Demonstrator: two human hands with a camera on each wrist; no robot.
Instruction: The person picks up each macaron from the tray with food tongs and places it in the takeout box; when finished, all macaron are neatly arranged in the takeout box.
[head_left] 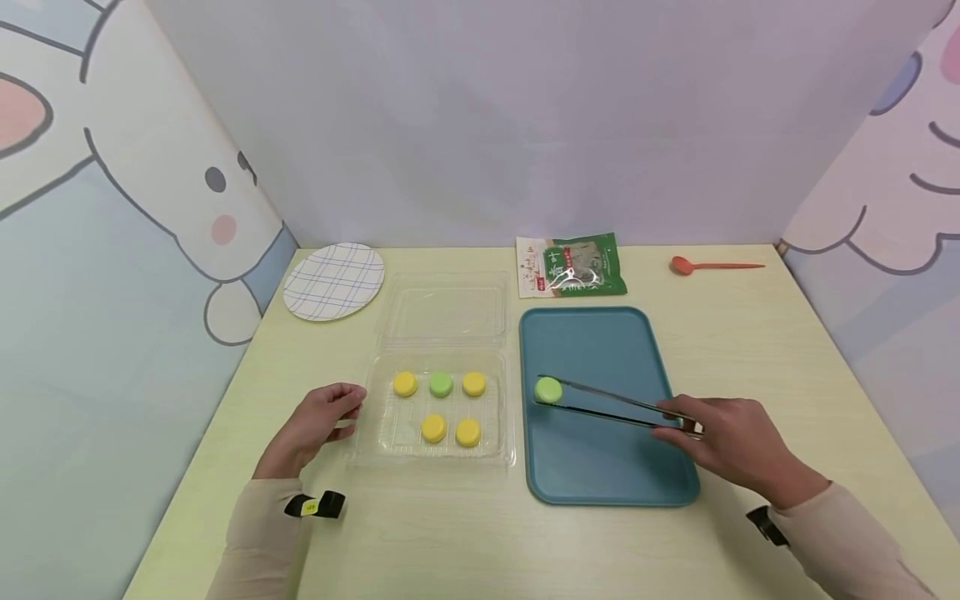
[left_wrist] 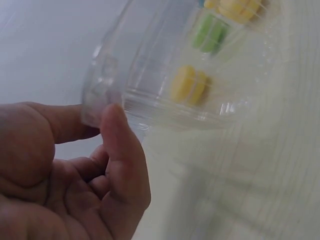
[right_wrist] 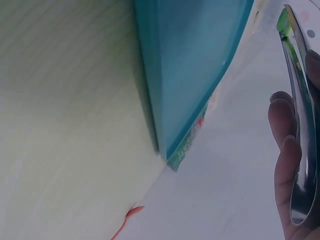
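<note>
My right hand grips metal tongs over the blue tray. Between the tong tips is a green macaron, above the tray's left part. In the right wrist view the tongs and fingers stand at the right edge. With thumb and finger, my left hand pinches the left rim of a clear plastic box, whose lid lies folded back. Inside sit several yellow macarons and one green macaron; the left wrist view shows the pinch on the rim.
A round checked plate lies at the back left. Behind the tray is a green and white packet. An orange spoon lies at the back right. Printed walls close the table on its back and sides.
</note>
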